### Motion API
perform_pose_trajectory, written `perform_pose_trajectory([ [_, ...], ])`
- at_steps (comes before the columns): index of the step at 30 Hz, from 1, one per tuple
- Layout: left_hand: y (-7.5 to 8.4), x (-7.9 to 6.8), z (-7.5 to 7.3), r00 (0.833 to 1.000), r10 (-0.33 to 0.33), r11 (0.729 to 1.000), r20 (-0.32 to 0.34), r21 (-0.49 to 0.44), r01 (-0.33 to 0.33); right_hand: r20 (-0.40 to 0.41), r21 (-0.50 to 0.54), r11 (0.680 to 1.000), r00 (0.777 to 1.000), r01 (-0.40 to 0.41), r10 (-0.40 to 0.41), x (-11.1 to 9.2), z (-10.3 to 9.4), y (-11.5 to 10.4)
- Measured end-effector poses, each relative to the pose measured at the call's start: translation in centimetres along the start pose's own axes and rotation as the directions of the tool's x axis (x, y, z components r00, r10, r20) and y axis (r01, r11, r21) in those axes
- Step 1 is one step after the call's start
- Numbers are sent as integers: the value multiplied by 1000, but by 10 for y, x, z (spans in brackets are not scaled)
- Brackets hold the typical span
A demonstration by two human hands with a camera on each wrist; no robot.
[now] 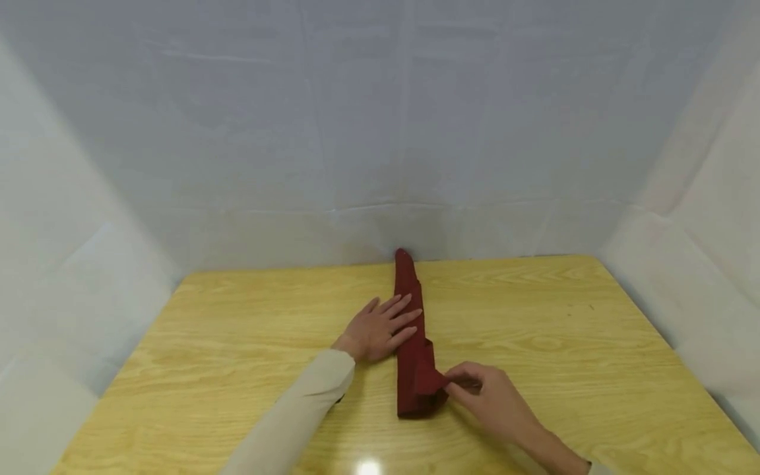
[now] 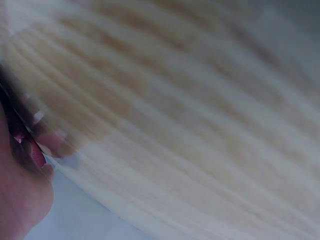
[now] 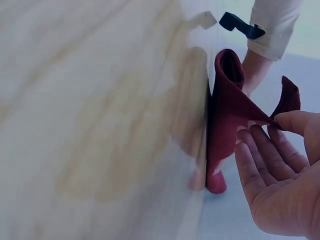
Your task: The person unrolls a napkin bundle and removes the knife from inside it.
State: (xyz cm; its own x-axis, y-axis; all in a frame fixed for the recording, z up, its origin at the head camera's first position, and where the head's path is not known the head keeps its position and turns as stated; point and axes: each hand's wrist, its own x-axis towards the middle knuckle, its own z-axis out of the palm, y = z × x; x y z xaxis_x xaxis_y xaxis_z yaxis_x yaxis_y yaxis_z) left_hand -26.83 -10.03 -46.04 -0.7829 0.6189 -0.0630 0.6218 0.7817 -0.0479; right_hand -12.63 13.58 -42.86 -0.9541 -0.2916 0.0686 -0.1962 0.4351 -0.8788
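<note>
A dark red cloth [image 1: 410, 369], folded into a long narrow strip, runs from near the front of the table to its back edge. My left hand [image 1: 380, 330] rests on its middle with fingers spread and straight. At the near end, my right hand [image 1: 495, 399] pinches a corner of the cloth between thumb and fingers, lifting it off the table. The right wrist view shows the cloth [image 3: 227, 120] rolled over at this end, its corner caught by the right hand [image 3: 280, 185]. Only part of the left hand [image 2: 25, 200] shows in the left wrist view.
The light wooden table [image 1: 237, 330] has a glossy top that reflects a lamp near the front. A pale sheet [image 1: 356, 132] hangs behind it, and more pale sheeting [image 1: 712, 264] stands along the sides. The cloth's far end touches the back sheet.
</note>
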Motion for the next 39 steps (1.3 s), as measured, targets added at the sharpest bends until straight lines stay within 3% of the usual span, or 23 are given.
perform_pose_trajectory([
  [13,-1,-1,-2,999,29,1000,-18,0,-29,-47,-17,1000,999,-24,23,-2,-21,7],
  [31,2,-2,-5,1000,8,1000,9,24,-8,-84,-54,995,993,-86,81,-12,-37,22],
  [39,1,-2,-2,1000,19,1000,-2,-10,-19,-32,-72,991,993,-113,111,-16,-46,26],
])
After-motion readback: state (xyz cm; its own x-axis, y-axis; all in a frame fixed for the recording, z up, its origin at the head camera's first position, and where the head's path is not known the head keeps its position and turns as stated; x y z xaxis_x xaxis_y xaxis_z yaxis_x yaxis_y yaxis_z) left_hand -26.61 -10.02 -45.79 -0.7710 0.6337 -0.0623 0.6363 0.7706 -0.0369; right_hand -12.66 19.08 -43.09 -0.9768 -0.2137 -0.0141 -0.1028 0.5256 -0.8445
